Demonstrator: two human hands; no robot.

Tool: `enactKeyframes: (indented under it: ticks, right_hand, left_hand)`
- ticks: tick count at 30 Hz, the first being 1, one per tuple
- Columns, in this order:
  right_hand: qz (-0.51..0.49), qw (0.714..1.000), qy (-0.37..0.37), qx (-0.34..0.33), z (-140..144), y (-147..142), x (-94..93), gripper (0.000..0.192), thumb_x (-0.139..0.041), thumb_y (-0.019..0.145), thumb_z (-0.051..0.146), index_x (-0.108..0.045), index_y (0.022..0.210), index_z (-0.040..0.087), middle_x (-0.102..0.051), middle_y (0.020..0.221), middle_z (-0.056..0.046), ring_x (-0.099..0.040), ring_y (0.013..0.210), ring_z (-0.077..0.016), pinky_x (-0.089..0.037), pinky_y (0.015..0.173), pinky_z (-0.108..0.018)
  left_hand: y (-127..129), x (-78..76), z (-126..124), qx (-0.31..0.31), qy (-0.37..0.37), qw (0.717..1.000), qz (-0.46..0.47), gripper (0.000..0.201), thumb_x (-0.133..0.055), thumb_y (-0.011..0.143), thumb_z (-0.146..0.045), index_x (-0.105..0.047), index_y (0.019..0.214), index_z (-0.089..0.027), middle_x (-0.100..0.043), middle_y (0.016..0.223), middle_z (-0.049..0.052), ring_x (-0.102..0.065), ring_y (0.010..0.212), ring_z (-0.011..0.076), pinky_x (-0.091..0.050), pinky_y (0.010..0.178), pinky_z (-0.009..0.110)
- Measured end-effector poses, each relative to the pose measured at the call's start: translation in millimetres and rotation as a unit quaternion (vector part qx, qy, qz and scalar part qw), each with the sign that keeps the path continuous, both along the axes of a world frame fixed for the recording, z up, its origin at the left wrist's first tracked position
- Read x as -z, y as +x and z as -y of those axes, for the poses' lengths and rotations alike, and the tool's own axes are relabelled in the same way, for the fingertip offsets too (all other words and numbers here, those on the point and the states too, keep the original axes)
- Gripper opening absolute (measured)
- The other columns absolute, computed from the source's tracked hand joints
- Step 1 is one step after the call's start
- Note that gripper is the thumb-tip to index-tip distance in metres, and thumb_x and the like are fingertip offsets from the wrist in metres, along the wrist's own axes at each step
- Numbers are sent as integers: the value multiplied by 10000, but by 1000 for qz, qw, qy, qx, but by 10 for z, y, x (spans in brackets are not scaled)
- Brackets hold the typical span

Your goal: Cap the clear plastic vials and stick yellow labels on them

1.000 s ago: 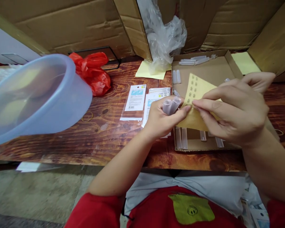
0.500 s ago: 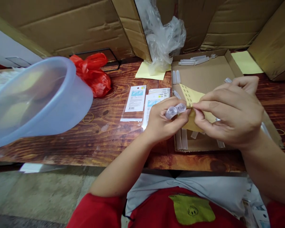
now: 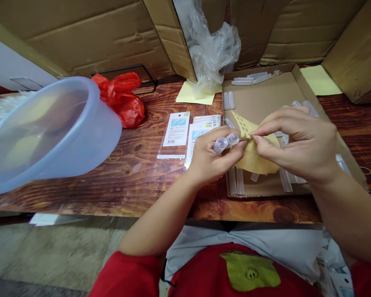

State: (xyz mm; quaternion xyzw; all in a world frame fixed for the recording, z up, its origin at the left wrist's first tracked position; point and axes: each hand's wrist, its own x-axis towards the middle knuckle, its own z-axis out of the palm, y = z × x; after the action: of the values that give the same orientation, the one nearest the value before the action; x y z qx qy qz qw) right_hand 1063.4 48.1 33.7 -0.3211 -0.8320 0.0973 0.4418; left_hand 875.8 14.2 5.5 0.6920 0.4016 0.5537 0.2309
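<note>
My left hand [image 3: 212,159] holds two small clear plastic tubes [image 3: 225,142] side by side, their open ends pointing up at me. Its thumb and forefinger also touch the edge of a yellow sticker sheet [image 3: 253,154]. My right hand [image 3: 297,142] pinches that sheet at its upper edge, close to the tube ends, and the sheet is bent under it. Both hands hover over the near left part of a shallow cardboard tray [image 3: 266,95] with several more clear tubes [image 3: 236,181] lying in it.
A large translucent plastic tub [image 3: 49,132] stands at the left on the wooden table [image 3: 136,173]. Printed clear packets [image 3: 177,130], a red plastic bag [image 3: 122,97], a crumpled clear bag [image 3: 210,49] and yellow paper [image 3: 190,93] lie behind. Cardboard boxes [image 3: 89,33] wall the back.
The yellow sticker sheet has dropped from raised and flat to bent low under my right hand. My right hand moved down and left toward the tubes, whose open ends tipped toward me.
</note>
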Motion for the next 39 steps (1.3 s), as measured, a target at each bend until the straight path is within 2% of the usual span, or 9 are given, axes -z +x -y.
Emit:
enactKeyframes:
  ticks: [4,18,20,22,25,28,32,35,39]
  right_hand:
    - [-16,999,-29,-28,-38,20,-1,131,-683,878,270,-712,762,323,-731,788,34,-681,742,-213,-474,790,-439]
    - [81,973,208,-52,-33,138,24,104,-703,864,267,-701,949,326,-750,944,38,-690,887,-226,-388,942,-502]
    - [16,991,129,-18,-105,157,-25,224,-715,845,320,-690,1068,306,-738,1074,-20,-671,984,-258,-420,953,-521]
    - [-44,996,-70,-35,-186,199,-60,378,-741,824,392,-667,1176,276,-720,1146,-65,-672,1030,-261,-507,889,-472]
    - [-48,909,-379,-168,-260,280,-95,399,-770,784,520,-732,1074,248,-763,970,-46,-730,822,-220,-587,673,-350]
    - [-47,833,-493,-245,-240,309,-120,266,-794,775,472,-770,917,248,-758,771,1,-733,677,-191,-592,565,-290]
    - [-195,842,-470,-180,-172,206,-83,194,-840,730,305,-768,905,260,-781,826,5,-753,745,-202,-627,609,-299]
    - [-345,844,-397,-106,-147,78,3,229,-854,656,229,-745,855,254,-786,909,9,-748,823,-210,-645,694,-334]
    - [-391,835,-378,-83,-88,-58,102,232,-846,660,260,-711,849,262,-776,911,3,-743,850,-228,-646,731,-381]
  left_hand:
    - [2,-18,4,-4,-20,1000,7,178,-719,854,-278,-631,721,-199,-602,658,-1,-531,604,124,-447,572,279]
    - [3,-57,21,32,-150,983,104,322,-793,780,-424,-616,671,-178,-524,597,-21,-445,533,93,-352,481,237]
    - [-40,-94,36,69,-186,975,104,302,-800,767,-431,-646,701,-179,-557,611,-15,-476,540,98,-367,479,232]
    - [-84,-124,43,115,-214,965,102,299,-809,748,-440,-664,723,-181,-595,636,-7,-507,552,103,-392,485,230]
    - [-119,-140,27,157,-239,952,105,305,-827,725,-443,-672,736,-182,-620,646,-7,-526,549,103,-412,491,229]
    - [-115,-123,-21,154,-241,952,107,328,-829,725,-471,-674,718,-183,-611,628,-12,-530,547,105,-425,501,237]
    - [-128,-97,-78,-7,-100,990,95,316,-765,811,-497,-689,719,-204,-647,685,11,-576,619,131,-479,568,271]
    - [-146,-112,-48,-203,111,972,50,127,-740,869,-365,-720,852,-241,-704,824,27,-627,734,160,-532,692,315]
    - [-59,-126,56,-200,295,931,-85,210,-757,835,-174,-726,1034,-232,-729,885,26,-659,795,159,-558,742,307]
